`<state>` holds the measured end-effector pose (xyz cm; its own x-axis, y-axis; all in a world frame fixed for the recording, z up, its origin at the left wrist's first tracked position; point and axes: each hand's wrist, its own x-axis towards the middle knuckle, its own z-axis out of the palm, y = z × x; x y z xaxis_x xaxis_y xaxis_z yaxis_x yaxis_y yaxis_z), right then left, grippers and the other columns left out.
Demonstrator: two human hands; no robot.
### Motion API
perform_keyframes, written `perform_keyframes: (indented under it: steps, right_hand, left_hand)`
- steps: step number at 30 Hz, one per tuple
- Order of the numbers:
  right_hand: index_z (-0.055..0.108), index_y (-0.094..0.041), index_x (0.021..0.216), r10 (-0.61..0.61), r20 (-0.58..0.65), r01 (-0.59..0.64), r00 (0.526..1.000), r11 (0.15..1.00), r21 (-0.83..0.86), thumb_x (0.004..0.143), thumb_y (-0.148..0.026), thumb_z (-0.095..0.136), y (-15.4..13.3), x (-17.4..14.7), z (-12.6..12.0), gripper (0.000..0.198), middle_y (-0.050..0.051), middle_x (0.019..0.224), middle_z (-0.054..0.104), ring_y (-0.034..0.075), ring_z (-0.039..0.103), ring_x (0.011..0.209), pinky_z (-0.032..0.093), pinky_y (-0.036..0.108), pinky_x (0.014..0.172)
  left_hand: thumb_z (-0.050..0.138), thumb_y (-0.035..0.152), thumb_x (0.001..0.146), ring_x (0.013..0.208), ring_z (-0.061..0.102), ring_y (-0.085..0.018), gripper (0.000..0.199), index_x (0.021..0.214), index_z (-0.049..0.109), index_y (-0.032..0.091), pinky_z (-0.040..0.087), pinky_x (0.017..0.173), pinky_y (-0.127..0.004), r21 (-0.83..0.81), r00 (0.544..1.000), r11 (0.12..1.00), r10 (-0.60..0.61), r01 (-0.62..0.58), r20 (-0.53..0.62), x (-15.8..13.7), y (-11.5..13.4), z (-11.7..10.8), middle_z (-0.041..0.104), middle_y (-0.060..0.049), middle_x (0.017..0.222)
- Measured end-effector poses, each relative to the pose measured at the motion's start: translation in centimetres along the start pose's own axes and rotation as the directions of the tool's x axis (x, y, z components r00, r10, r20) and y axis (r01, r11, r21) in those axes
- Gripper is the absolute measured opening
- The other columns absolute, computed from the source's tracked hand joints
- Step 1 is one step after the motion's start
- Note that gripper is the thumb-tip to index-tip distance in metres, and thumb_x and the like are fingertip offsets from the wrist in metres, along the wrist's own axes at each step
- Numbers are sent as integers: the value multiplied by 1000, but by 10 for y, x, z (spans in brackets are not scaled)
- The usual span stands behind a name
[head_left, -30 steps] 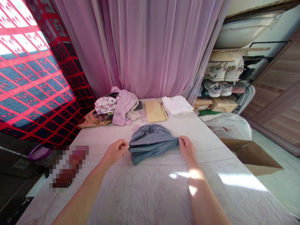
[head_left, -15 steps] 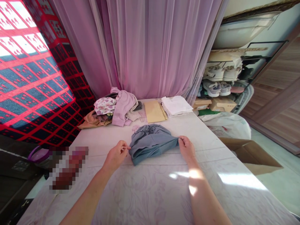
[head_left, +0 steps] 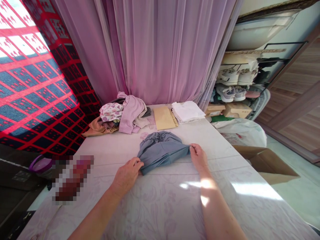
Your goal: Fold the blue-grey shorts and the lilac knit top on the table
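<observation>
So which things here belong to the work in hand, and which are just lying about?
In hand:
- grey-blue garment
- left hand, at its near left corner
- right hand, pinching its right end

Lying about, untouched (the cloth items could be related):
- rumpled clothes pile
- folded yellow cloth
- folded white cloth
- shoes
- open cardboard box

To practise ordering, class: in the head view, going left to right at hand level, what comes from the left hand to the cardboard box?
Left hand, grey garment, right hand, cardboard box.
</observation>
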<state>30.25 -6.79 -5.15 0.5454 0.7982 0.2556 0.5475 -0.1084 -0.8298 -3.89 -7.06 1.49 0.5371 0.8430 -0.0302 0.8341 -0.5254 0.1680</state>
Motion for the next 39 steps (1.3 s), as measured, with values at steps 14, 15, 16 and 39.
perform_keyframes:
  steps: [14,15,16,39]
  right_hand:
    - [64,-21,86,-4,1,4,1000,1000,-10,79,-54,42,0,0,0,40,8,77,70,24,61,73,47,35,67]
    - [63,-21,86,-6,2,6,1000,1000,-5,78,-54,42,0,0,0,40,8,77,70,24,61,73,47,35,67]
    - [63,-21,86,-4,4,4,1000,1000,-3,78,-54,42,-1,0,0,40,8,76,70,24,61,72,47,36,67]
    - [65,-20,95,-92,-86,78,992,985,-155,82,-47,39,-22,5,-13,39,8,81,71,22,62,72,43,32,65]
  left_hand:
    - [46,17,91,89,67,-14,23,105,63,24,52,77,-24,-149,976,980,100,-130,-192,-2,-8,21,70,-2,101]
    - [46,15,90,88,67,-15,23,104,62,24,52,75,-24,-104,981,988,91,-110,-171,-3,-7,22,70,-1,99]
    - [47,14,89,89,66,-16,22,102,62,24,52,74,-25,-62,984,993,90,-101,-154,-4,-6,22,71,-1,98]
    - [42,20,92,86,65,-18,22,93,64,21,45,67,-26,130,996,991,1,-12,87,7,7,-15,66,-5,101]
